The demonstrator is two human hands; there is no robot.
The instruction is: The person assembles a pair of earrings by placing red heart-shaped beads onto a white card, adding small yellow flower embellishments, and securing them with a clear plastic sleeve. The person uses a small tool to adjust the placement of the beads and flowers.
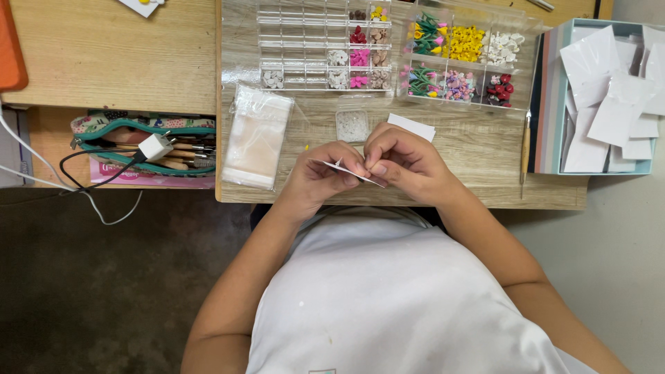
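My left hand (320,176) and my right hand (405,163) meet over the near edge of the wooden table (471,156). Both pinch a small white card (346,170) held flat between the fingertips. The fingers of both hands are curled closed on it. Whatever sits on the card under the fingers is hidden. A small stack of white cards (412,127) lies just beyond my right hand.
Two clear compartment boxes (305,48) (464,59) with tiny coloured flower pieces stand at the back. A packet of clear bags (258,135) lies left, a small clear dish (352,125) in the middle, a thin tool (525,149) right, a box of white cards (609,97) far right. A pencil case (138,142) and charger (155,147) sit lower left.
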